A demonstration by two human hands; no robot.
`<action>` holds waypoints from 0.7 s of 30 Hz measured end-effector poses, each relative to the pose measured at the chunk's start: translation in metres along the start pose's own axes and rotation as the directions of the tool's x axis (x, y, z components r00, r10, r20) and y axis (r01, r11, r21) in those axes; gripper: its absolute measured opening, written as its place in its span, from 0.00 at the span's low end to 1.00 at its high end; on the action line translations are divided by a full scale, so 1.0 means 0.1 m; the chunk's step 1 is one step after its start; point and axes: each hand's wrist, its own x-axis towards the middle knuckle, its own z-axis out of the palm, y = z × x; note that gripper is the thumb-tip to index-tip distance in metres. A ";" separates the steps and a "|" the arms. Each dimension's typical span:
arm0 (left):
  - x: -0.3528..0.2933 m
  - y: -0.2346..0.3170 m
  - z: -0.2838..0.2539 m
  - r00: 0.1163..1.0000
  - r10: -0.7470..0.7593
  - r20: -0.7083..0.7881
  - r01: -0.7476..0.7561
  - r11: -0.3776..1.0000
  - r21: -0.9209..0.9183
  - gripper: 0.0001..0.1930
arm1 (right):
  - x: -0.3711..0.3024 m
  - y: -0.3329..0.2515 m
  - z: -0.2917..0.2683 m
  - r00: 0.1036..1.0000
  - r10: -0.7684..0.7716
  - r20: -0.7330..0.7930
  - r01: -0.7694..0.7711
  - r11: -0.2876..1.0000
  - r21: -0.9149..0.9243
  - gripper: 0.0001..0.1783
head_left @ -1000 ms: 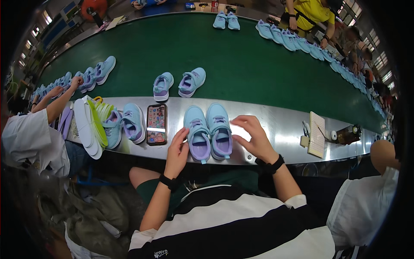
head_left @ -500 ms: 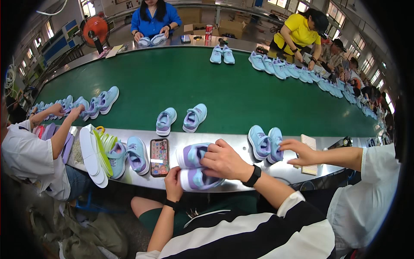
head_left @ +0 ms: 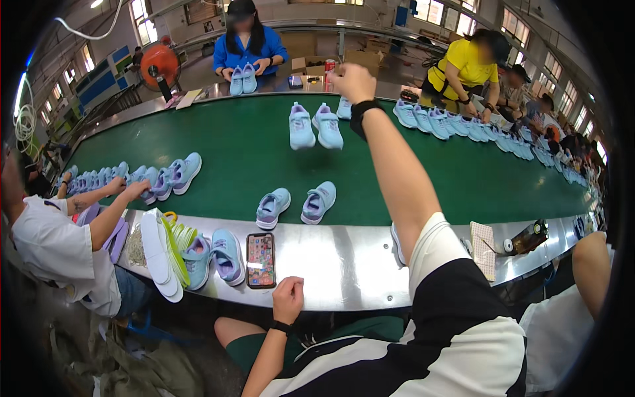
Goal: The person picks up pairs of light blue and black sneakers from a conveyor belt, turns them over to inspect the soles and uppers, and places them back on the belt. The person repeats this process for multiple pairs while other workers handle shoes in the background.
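Observation:
My right arm stretches far out over the green conveyor belt (head_left: 218,145). My right hand (head_left: 355,85) is open, its fingers loosely bent and apart from any shoe. Just below and left of it is a pair of light-blue sneakers, a left shoe (head_left: 301,130) and a right shoe (head_left: 329,130). A dark shadow beneath suggests they are off the belt. My left hand (head_left: 288,301) is curled closed at the metal table's front edge, nothing visible in it. Between my hands, two more sneakers (head_left: 273,208) (head_left: 319,202) stand on the belt.
A phone (head_left: 261,261) lies by my left hand, with sneakers (head_left: 227,257) and white insoles (head_left: 159,258) further left. Right of my arm are a gridded pad (head_left: 483,251) and a dark bottle (head_left: 529,237). Co-workers handle sneakers around the belt, including a person in blue (head_left: 250,49).
The sneaker pair has left my hands and the near table for the far belt. My right arm has swung forward; my left hand stays by the edge. The right neighbour's hand has withdrawn.

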 end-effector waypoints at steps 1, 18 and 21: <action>0.00 -0.01 0.00 1.000 -0.003 -0.003 0.003 1.000 0.015 0.06 | 0.01 0.03 0.02 0.999 -0.046 0.022 0.042 0.987 0.157 0.24; 2.28 -0.25 -0.37 0.985 -0.126 0.120 0.004 0.707 0.707 0.25 | -3.06 0.63 0.35 0.624 0.324 0.711 -0.591 0.791 0.158 0.50; 2.66 -0.48 -0.35 0.809 -0.506 0.300 0.182 0.699 0.691 0.30 | -3.12 0.67 0.59 0.548 0.392 0.739 -0.657 0.748 0.090 0.42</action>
